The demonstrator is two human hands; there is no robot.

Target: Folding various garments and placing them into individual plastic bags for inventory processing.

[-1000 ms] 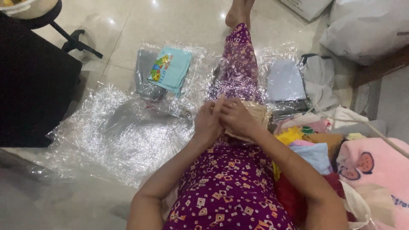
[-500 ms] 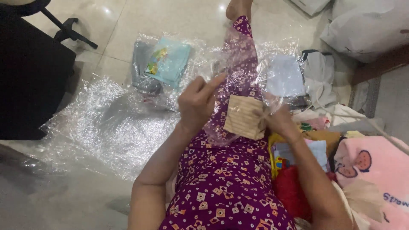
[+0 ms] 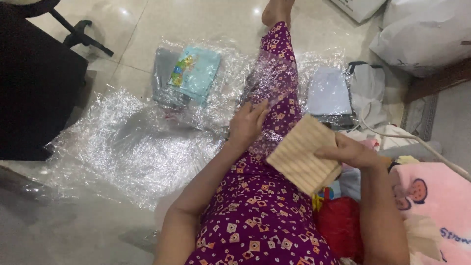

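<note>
Crinkled clear plastic sheeting (image 3: 132, 152) covers the floor. The right hand (image 3: 351, 151) pinches a folded beige striped cloth (image 3: 304, 153) above the thigh; the left hand (image 3: 248, 122) rests open on the knee. That one-sided grip could let the cloth unfold.

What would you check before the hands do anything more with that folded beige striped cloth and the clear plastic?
1. Right hand grips the folded beige striped cloth: ok.
2. Cloth folded flat: ok.
3. Left hand holds a clear plastic bag: cannot tell; it rests on film over the leg.
4. Bag mouth open: cannot tell.
5. Floor space beside the leg uncluttered: not ok; crinkled plastic sheets and a packed teal garment lie there.
</note>
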